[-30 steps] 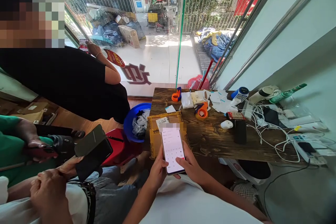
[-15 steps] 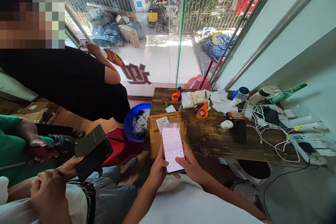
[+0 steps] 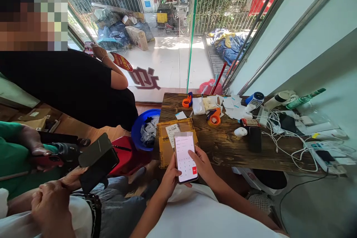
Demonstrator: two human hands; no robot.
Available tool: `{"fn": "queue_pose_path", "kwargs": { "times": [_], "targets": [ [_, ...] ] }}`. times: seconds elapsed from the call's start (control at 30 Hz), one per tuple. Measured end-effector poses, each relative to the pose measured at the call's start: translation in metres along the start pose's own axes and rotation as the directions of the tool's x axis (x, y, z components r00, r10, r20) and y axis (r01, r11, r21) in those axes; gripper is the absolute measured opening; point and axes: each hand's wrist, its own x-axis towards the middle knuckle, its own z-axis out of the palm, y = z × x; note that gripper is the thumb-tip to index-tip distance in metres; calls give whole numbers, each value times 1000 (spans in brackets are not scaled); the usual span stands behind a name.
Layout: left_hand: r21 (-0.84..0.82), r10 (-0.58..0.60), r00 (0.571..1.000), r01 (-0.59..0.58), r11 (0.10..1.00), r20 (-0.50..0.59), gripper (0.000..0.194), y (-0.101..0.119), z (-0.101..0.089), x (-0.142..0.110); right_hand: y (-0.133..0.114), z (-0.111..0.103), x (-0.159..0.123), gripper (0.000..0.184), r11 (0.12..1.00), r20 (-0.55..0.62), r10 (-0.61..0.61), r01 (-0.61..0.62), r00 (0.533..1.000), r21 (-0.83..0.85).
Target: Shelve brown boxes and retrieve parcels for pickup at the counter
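A smartphone (image 3: 186,160) with a lit white screen, a number keypad and a red key is held upright in front of me. My left hand (image 3: 170,176) grips its left edge, the thumb at the lower left of the screen. On the other edge my right hand (image 3: 204,165) is closed round the phone, its thumb over the upper part of the screen. Just behind the phone, a cardboard parcel (image 3: 164,141) with yellow-black tape lies on the near left of the table. It bears a white shipping label (image 3: 172,131), partly hidden by the phone.
The dark wooden table (image 3: 223,148) carries orange tape dispensers (image 3: 214,119), papers, a white roll (image 3: 240,132) and tangled white cables (image 3: 275,128). Left of it stand a blue basin (image 3: 136,126) and a red stool (image 3: 122,160). Several people with phones are on the left.
My right thumb has moved from the lower keypad up to the upper part of the screen. The phone has shifted slightly right, uncovering more of the label.
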Motion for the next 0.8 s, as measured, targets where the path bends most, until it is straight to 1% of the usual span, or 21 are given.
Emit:
{"fn": "queue_pose_path", "kwargs": {
  "times": [0.07, 0.1, 0.2, 0.23, 0.3, 0.33, 0.43, 0.53, 0.63, 0.73, 0.8],
  "targets": [
    [11, -5, 1000, 5, 1000, -7, 101, -2, -1, 1, -1, 1, 3, 41, 1000, -31, 16, -16, 999, -18],
    [10, -2, 1000, 2, 1000, -7, 101, -3, -1, 2, -2, 2, 3, 41, 1000, -31, 24, -24, 999, 4],
    [-15, 16, 1000, -16, 1000, 11, 100, -3, -1, 3, -3, 2, 1, 39, 992, 24, 34, -37, 999, 122],
    [-31, 23, 1000, -23, 999, 15, 99, -2, 0, 3, -3, 1, -1, 37, 990, 52, 28, -35, 998, 138],
    [-62, 32, 999, -31, 998, 9, 99, 1, 3, 3, -3, -2, -5, 32, 992, 116, 13, -27, 993, 123],
    [-71, 34, 999, -34, 997, -4, 100, 2, 5, 2, -4, -4, -7, 33, 994, 154, 7, -24, 988, 110],
    [-61, 34, 998, -37, 997, -50, 99, 7, 12, 1, -7, -8, -11, 42, 997, 236, 1, -18, 972, 72],
    [-5, 29, 995, -29, 1000, -94, 95, 9, 17, 1, -11, -10, -12, 50, 1000, 261, -12, 8, 965, 16],
    [34, 14, 990, -9, 999, -139, 91, 11, 18, 2, -12, -11, -10, 53, 998, 271, -41, 54, 962, -39],
    [-20, 25, 994, -27, 999, -105, 89, 10, 16, 3, -9, -12, -8, 55, 993, 265, -67, 89, 962, -72],
    [-75, 42, 997, -47, 996, -63, 89, 9, 13, 4, -6, -12, -7, 54, 998, 267, -36, 47, 963, -37]
  ]
}}
